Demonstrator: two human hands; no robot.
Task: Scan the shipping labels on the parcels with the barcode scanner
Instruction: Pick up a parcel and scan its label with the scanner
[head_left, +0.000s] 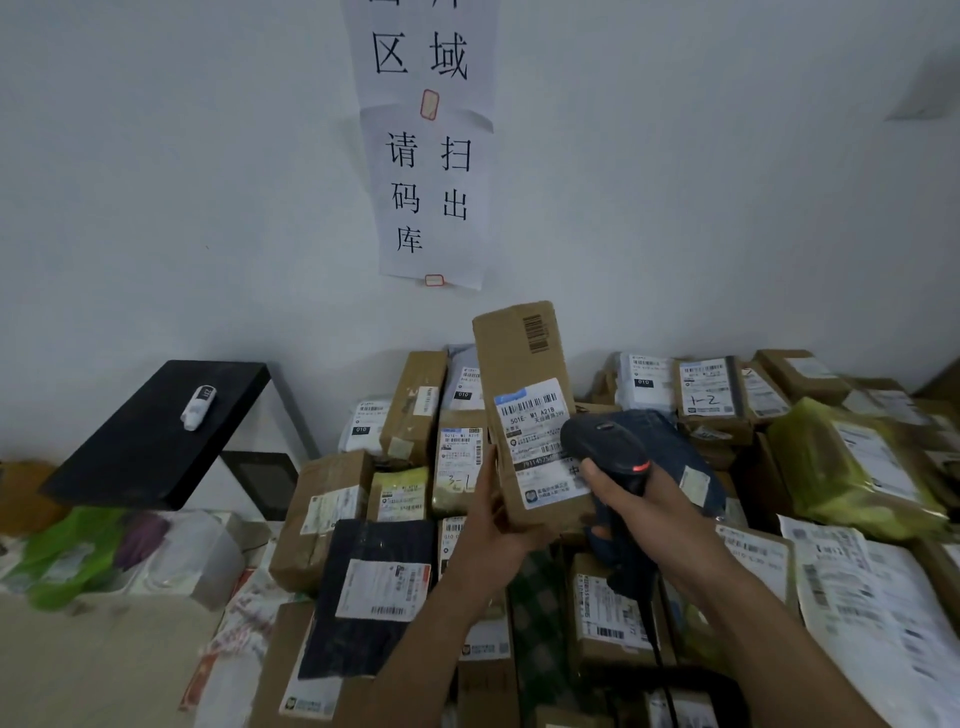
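Head view: we hold a tall cardboard box upright above the heap of parcels. Our left hand grips its lower left edge, thumb laid up the front and fingers curled behind. A white shipping label covers the lower half of the box's front face, and a printed barcode sits near the box's top right corner. Our right hand is wrapped round the handle of a dark barcode scanner, whose head overlaps the right edge of that label; we cannot tell whether it touches the box. A small red light shows on the scanner by our forefinger. Just right of the box, behind the scanner, lies a dark blue mailer bag, and farther right a yellow-green plastic mailer. Below and left of the box lies a black mailer bag with its own white label. Well left of the box stands a black shelf with a small white device lying on it. Above the box, paper signs with large black characters hang on the white wall.
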